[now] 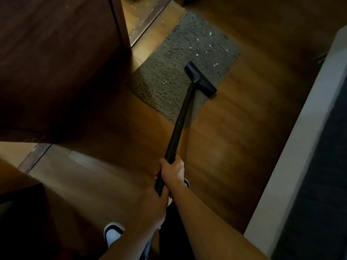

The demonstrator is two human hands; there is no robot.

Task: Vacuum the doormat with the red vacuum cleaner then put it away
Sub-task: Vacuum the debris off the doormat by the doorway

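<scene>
Black wand (pixel 180 117) of the vacuum cleaner, held two-handed, slanting away from the person down to the floor. Right grip (pixel 173 170) was uppermost, clenched round the tube with fingers wrapped over it and the forearm coming in from lower right. Left grip (pixel 159 200) sat just behind, touching the right one, and it too was clasped round the tube. The left fingers were in shadow and hard to count.

Floor nozzle (pixel 200 79), black and set crosswise to the wand, lay flat on the grey doormat (pixel 180 53). It was in the mat's near right part, with its nearer end at the mat's edge by the wooden floor (pixel 240 139). White scraps (pixel 216 65) dotted the pile beyond and beside the nozzle, with one more (pixel 165 82) to its left.

Doormat lay at an angle before a doorway. Brown wooden door (pixel 56 62) stood at left, with a metal threshold track (pixel 144 21) past its edge and more pale specks on the bright floor there.

Only wand and nozzle of the cleaner were in view, as the tube ran out of sight under the left grip. White shoe (pixel 113 234) showed near the bottom edge; a second (pixel 186 183) was mostly hidden behind the right wrist. White wall edge (pixel 300 147) ran down the right side, and the dark surface beyond it was too dim to identify. The whole view was soft with blur.
</scene>
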